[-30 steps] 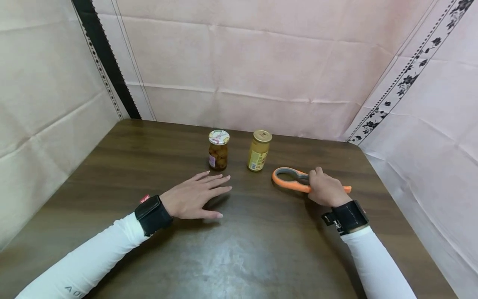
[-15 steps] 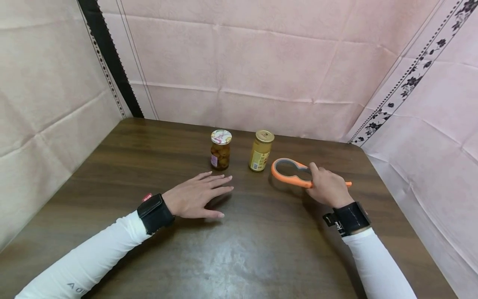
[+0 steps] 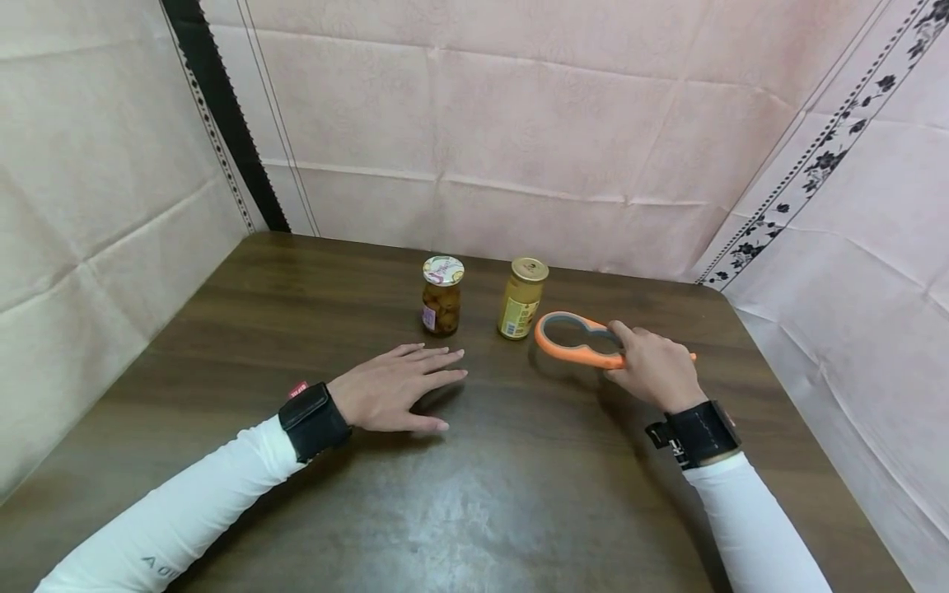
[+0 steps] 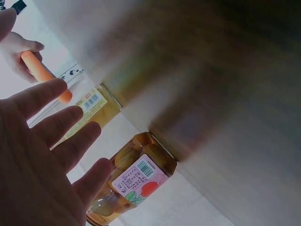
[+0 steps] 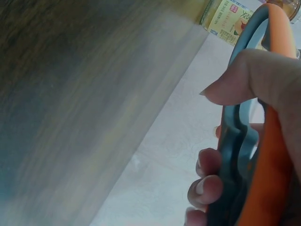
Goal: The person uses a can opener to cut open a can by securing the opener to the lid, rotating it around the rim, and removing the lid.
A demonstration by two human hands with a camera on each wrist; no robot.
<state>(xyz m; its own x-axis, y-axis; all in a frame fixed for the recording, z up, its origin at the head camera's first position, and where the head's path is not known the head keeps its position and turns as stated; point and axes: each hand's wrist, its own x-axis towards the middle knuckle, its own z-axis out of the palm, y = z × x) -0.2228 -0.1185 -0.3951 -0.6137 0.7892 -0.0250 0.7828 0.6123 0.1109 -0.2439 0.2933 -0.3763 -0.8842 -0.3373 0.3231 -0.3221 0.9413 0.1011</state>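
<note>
My right hand (image 3: 660, 369) grips an orange jar opener (image 3: 582, 355) with a grey inner lining, its fingers and thumb curled round the handles. The opener's looped end points left, close to a gold-lidded jar (image 3: 522, 303) with a yellow label. To the left of that jar stands a second jar (image 3: 441, 308) of brown round fruit, under a patterned white lid. My left hand (image 3: 400, 389) is spread palm down in front of this jar, holding nothing. Its fingers overlap the jar's pink label (image 4: 141, 176) in the left wrist view.
Both jars stand upright toward the back of the dark wooden table (image 3: 474, 494). Pale cloth (image 3: 519, 123) hangs behind the table and along both sides. Black bands are worn on both wrists.
My right hand has lifted and tilted the jar opener slightly, bringing its loop a little nearer the gold-lidded jar. The head view has shifted slightly; my left hand stays by the table.
</note>
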